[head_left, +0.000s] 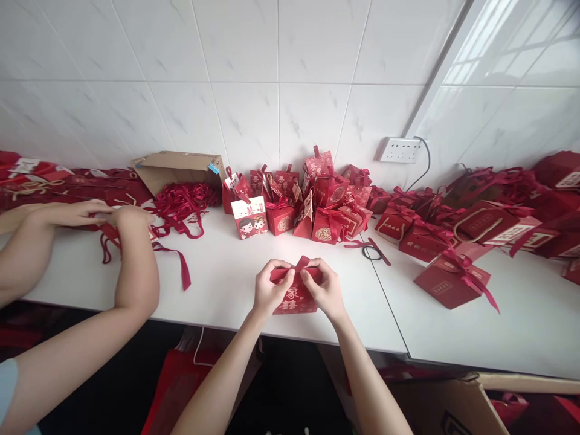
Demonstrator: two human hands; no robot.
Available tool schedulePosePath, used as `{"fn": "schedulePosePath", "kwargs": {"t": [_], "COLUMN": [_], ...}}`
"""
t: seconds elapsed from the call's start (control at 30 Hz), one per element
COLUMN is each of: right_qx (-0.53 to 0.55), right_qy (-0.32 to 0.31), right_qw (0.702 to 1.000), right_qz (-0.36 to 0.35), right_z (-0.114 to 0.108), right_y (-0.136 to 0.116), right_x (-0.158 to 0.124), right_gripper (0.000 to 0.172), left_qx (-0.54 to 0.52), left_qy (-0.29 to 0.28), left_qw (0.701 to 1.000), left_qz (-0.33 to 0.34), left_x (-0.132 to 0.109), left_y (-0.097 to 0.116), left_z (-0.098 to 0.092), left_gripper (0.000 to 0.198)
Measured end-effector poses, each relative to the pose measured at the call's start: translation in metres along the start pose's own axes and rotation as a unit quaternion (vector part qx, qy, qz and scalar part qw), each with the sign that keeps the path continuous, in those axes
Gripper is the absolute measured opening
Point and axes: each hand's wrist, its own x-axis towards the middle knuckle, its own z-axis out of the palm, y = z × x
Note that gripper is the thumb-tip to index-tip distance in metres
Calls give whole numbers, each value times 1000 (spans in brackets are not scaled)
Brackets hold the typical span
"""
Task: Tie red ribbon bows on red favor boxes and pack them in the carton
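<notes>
A small red gift box (295,300) with pale printed characters stands on the white table (217,284) near its front edge. My left hand (272,285) grips the upper left of the box, its thumb pressed on the front near the top. On the other side, my right hand (322,286) pinches the upper right in the same way. A short red tab (302,263) sticks up between my fingers at the top. The back of the box and my fingertips behind it are hidden.
Behind stands a cluster of red gift boxes (325,226). More ribbon-tied boxes (453,279) fill the right. A co-worker's arms (136,266) work at left beside a ribbon pile (185,199) and a cardboard box (181,160). A black loop (372,252) lies nearby; an open carton (448,399) sits below right.
</notes>
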Motion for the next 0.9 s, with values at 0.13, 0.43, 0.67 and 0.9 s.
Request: {"fn": "schedulePosePath", "kwargs": {"t": [0.13,0.43,0.67,0.9], "right_qx": [-9,25,-43,-149], "right_qy": [32,81,-96,-58], "right_qw": [999,992,977,980], "right_qz": [-11,97,185,122], "right_z": [3,12,-16,-34], "right_y": [4,40,49,52], "right_x": [2,-22,-45,-42], "right_gripper": [13,41,69,54], "left_qx": [-9,-14,123,116], "left_qy": [0,28,-138,-112], "left_qw": [1000,998,982,987], "left_qz": [5,-61,-39,8], "left_x": [6,-22,-38,-36], "left_y": [1,-29,-35,-13], "left_z": [1,11,-17,-28], "left_gripper": [12,28,45,78]}}
